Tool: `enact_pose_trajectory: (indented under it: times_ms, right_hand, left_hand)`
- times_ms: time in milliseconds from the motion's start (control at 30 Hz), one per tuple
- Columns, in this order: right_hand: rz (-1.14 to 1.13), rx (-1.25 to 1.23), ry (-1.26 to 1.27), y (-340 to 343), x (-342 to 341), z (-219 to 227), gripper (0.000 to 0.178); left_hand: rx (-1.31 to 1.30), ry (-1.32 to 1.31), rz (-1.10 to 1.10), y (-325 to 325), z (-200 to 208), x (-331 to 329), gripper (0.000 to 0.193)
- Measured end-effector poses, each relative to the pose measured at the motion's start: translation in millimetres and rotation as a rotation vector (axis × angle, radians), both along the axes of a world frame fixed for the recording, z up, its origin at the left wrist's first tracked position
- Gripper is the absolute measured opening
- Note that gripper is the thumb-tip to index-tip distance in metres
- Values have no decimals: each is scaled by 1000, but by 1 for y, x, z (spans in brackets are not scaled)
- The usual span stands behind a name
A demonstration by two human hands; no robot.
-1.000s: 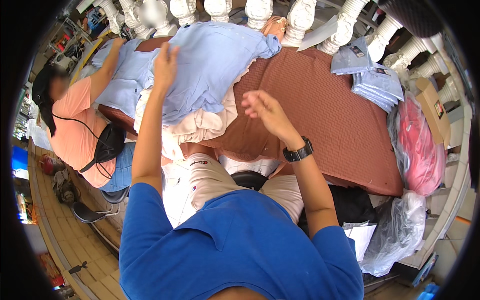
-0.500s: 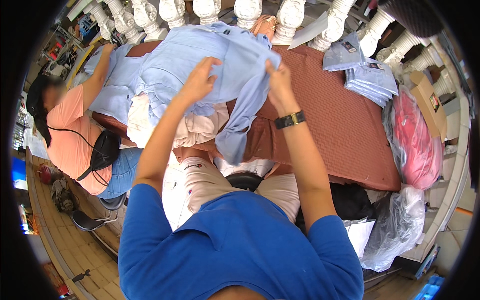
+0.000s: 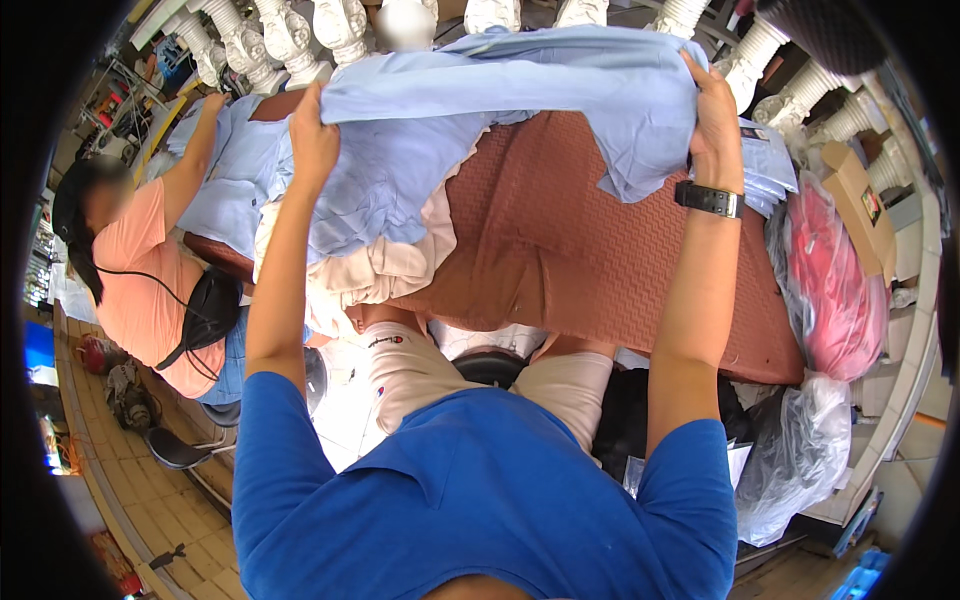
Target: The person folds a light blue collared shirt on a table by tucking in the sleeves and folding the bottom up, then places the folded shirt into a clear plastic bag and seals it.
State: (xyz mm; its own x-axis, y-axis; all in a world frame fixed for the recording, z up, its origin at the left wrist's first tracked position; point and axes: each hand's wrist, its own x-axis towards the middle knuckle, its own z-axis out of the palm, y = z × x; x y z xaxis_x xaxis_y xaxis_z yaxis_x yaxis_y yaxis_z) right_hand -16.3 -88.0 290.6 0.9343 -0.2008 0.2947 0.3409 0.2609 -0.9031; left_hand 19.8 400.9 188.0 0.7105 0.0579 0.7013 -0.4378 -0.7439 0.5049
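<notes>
A light blue shirt is stretched sideways above the table, its long upper edge nearly level. My left hand is closed on its left end, and my right hand grips the right end, with the thumb and fingers around the cloth. A loose part of the shirt hangs down beside my right hand. Below my left hand lies a heap of more light blue garments, resting on cream-coloured cloth. A dark watch is on my right wrist.
A brown textured cover lies over the table. Folded blue shirts in clear bags are stacked at the right, near a red bundle in plastic and a cardboard box. White balusters line the far side. A seated co-worker handles blue cloth at left.
Both hands have moved apart, the left leftward and the right rightward and upward. The shirt has been lifted off the heap and pulled out wide between them. My left hand has closed on it.
</notes>
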Motion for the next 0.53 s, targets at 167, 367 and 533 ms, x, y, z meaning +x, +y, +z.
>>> enact_pose_trajectory:
  times_ms: [167,367,533]
  right_hand:
    - [-748,-1234,-107,-28,-6,-36,82]
    - [66,-859,-382,95,-68,-29,77]
    - [115,-746,-145,53,-38,-24,70]
  left_hand:
    - [-104,41,-608,-116,88,-64,37]
    - [-170,381,-1093,-211,85,-61,39]
    - [-75,190,-1084,-213,66,-35,77]
